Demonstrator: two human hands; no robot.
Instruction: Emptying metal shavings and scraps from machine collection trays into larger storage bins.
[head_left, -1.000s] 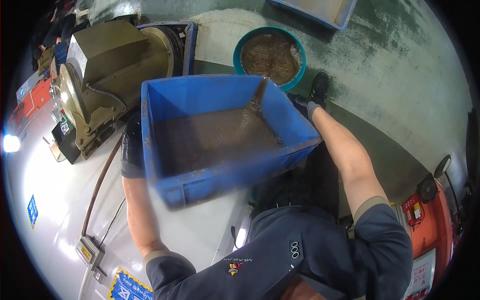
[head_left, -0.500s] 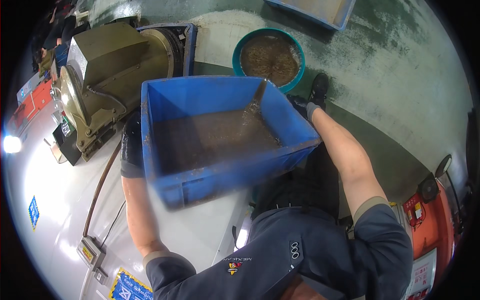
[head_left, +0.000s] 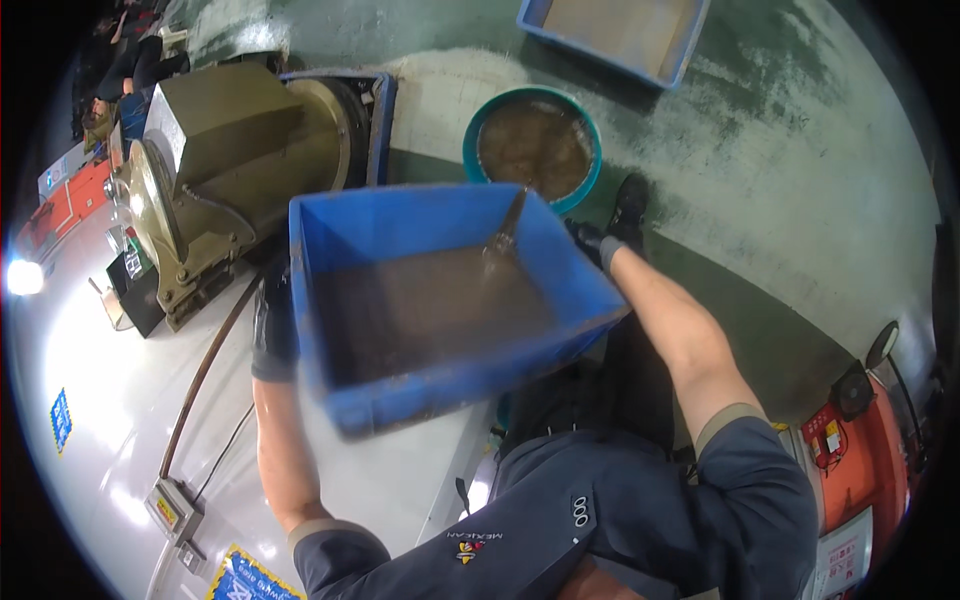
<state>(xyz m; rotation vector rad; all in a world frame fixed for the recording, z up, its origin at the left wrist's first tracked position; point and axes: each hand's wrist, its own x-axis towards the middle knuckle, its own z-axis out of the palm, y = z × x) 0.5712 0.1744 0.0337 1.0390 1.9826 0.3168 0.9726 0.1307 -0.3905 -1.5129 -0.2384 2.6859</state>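
Blue bin (head_left: pixel 410 225) held btwn L hand (head_left: pixel 273 320), R hand (head_left: pixel 593 238); edge nr tub (head_left: pixel 470 148).

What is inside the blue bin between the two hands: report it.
The blue bin holds murky brown liquid; a glinting brown streak runs up its far right corner. The liquid hides the bin's bottom, so anything beneath cannot be seen.

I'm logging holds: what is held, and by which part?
A blue bin, by its sides: left grip at its left, right grip at its right; exact contact is hidden.
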